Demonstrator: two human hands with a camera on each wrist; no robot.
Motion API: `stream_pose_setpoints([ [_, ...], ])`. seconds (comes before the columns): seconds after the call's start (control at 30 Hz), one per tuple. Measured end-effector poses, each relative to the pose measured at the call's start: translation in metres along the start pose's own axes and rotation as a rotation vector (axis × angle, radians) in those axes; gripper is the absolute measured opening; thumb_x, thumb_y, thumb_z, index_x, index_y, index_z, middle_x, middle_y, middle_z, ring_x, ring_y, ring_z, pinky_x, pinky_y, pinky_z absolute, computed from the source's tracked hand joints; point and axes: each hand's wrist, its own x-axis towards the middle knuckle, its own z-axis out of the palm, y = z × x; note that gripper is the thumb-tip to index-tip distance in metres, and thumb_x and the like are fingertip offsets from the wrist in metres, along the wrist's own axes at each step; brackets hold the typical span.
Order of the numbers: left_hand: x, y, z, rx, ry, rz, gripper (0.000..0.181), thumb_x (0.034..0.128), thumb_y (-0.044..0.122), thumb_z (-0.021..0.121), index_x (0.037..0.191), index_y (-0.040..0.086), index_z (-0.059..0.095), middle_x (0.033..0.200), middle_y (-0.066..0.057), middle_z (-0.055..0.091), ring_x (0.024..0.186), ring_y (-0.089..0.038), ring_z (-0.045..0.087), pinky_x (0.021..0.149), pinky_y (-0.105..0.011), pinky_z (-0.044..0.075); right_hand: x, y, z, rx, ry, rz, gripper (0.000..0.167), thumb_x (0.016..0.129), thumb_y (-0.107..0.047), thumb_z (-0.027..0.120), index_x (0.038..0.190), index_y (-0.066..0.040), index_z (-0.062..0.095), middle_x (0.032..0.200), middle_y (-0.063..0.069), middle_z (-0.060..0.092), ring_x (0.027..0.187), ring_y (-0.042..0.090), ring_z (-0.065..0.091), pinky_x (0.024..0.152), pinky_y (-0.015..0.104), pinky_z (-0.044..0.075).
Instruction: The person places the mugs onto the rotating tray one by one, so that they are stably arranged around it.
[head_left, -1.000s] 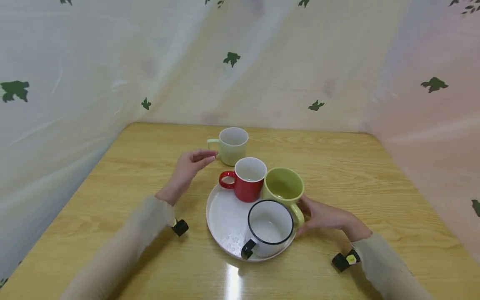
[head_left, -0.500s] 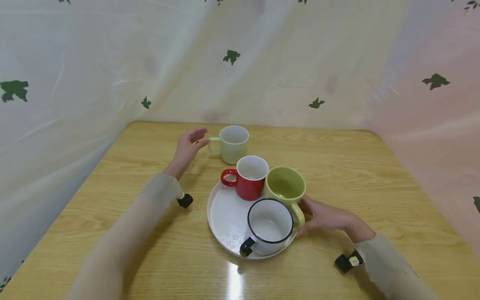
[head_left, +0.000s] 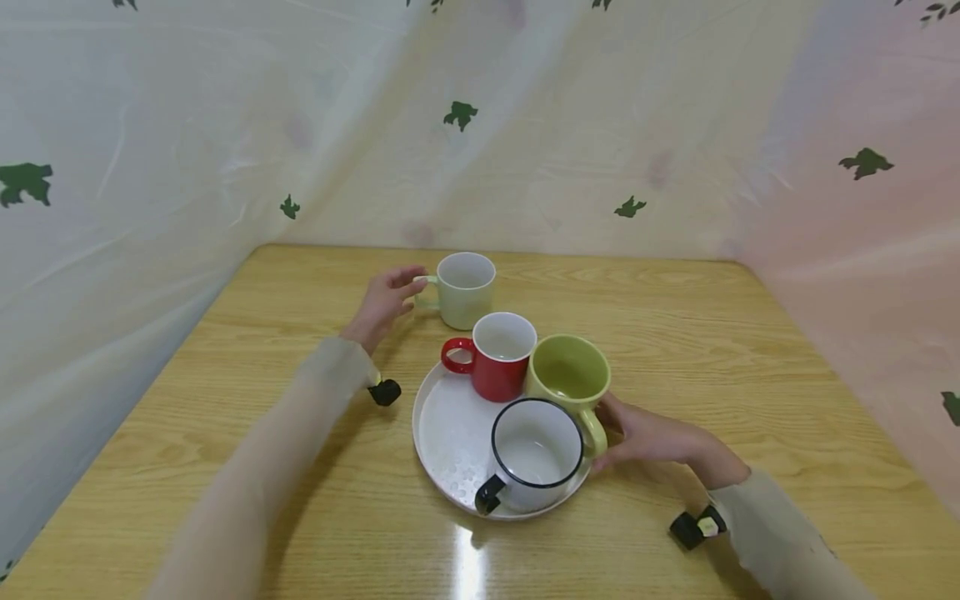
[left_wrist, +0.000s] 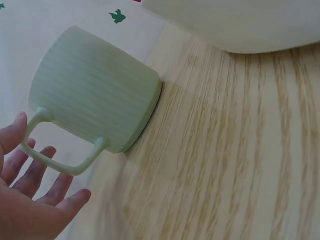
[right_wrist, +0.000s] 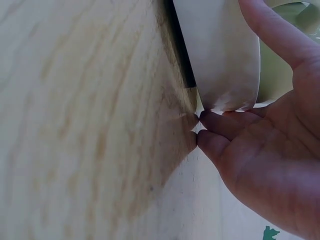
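In the head view my left hand (head_left: 386, 302) is at the handle of a pale green mug (head_left: 468, 308), which stands behind a round white tray (head_left: 442, 442). The left wrist view shows the thumb beside the corner of the mug handle (left_wrist: 67, 167), with the other fingers spread behind it. My right hand (head_left: 652, 432) is at the tray's right edge, its fingertips touching the tray wall (right_wrist: 225, 55) in the right wrist view. Three mugs stand on the tray: a red mug (head_left: 498, 379), a yellow-green mug (head_left: 540, 379) and a white black-rimmed mug (head_left: 525, 496).
A wooden table (head_left: 225, 400) bears everything. Pale sheeting (head_left: 540, 183) with green bird shapes hangs along the back and sides. Each wrist carries a small black camera (head_left: 385, 392).
My left hand has reached forward, drawn back a little beside the pale green mug, then moved right to its handle. The right hand and the mugs have stayed in place.
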Motion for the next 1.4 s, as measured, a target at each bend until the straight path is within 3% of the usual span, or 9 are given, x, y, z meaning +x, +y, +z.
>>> stream_pose_setpoints([
  [0.23, 0.005, -0.007, 0.004, -0.109, -0.03, -0.036, 0.044, 0.0998, 0.015, 0.053, 0.142, 0.007, 0.047, 0.136, -0.01, 0.05, 0.129, -0.027, 0.047, 0.11, -0.044, 0.043, -0.001, -0.003, 0.002, 0.01, 0.001, -0.006, 0.114, 0.08, -0.014, 0.078, 0.152, 0.003, -0.009, 0.157, 0.032, 0.01, 0.142, 0.049, 0.019, 0.103, 0.004, 0.026],
  [0.47, 0.007, -0.013, 0.006, -0.229, -0.076, -0.036, 0.044, 0.1007, 0.012, 0.049, 0.143, 0.003, 0.043, 0.112, 0.004, 0.055, 0.13, -0.029, 0.045, 0.112, -0.048, 0.041, -0.001, -0.003, 0.002, 0.029, -0.002, 0.001, 0.114, 0.081, -0.013, 0.078, 0.151, 0.002, -0.01, 0.157, 0.032, 0.007, 0.143, 0.049, 0.015, 0.103, 0.003, 0.026],
  [0.93, 0.004, -0.011, 0.008, -0.327, -0.093, -0.047, 0.04, 0.101, 0.012, 0.048, 0.14, 0.001, 0.045, 0.102, 0.001, 0.059, 0.108, -0.018, 0.057, 0.112, -0.053, 0.039, -0.001, 0.0, 0.002, 0.05, -0.004, -0.01, 0.113, 0.08, -0.012, 0.078, 0.151, 0.005, -0.008, 0.156, 0.035, 0.011, 0.142, 0.051, 0.018, 0.102, 0.003, 0.027],
  [1.03, 0.003, -0.011, 0.008, -0.345, -0.092, -0.043, 0.034, 0.1003, 0.012, 0.05, 0.133, 0.003, 0.052, 0.102, 0.001, 0.06, 0.106, -0.018, 0.059, 0.112, -0.054, 0.037, -0.001, 0.0, 0.002, 0.041, -0.003, -0.01, 0.113, 0.08, -0.012, 0.078, 0.151, 0.005, -0.008, 0.155, 0.035, 0.012, 0.141, 0.051, 0.018, 0.103, 0.003, 0.027],
  [1.23, 0.007, -0.02, 0.007, -0.357, -0.071, -0.017, 0.014, 0.0992, 0.013, 0.052, 0.103, 0.018, 0.065, 0.104, 0.002, 0.062, 0.103, -0.015, 0.063, 0.11, -0.049, 0.043, -0.001, -0.001, 0.002, 0.016, 0.0, -0.011, 0.11, 0.081, -0.013, 0.077, 0.151, 0.005, -0.005, 0.153, 0.035, 0.018, 0.139, 0.051, 0.023, 0.104, 0.005, 0.028],
  [1.4, 0.006, -0.022, 0.007, -0.371, -0.056, -0.008, 0.015, 0.0986, 0.014, 0.053, 0.097, 0.02, 0.067, 0.107, 0.002, 0.063, 0.108, -0.017, 0.062, 0.11, -0.048, 0.042, -0.001, -0.002, 0.002, 0.015, 0.008, 0.002, 0.11, 0.081, -0.014, 0.078, 0.151, 0.004, -0.005, 0.154, 0.034, 0.019, 0.14, 0.05, 0.024, 0.103, 0.005, 0.029],
])
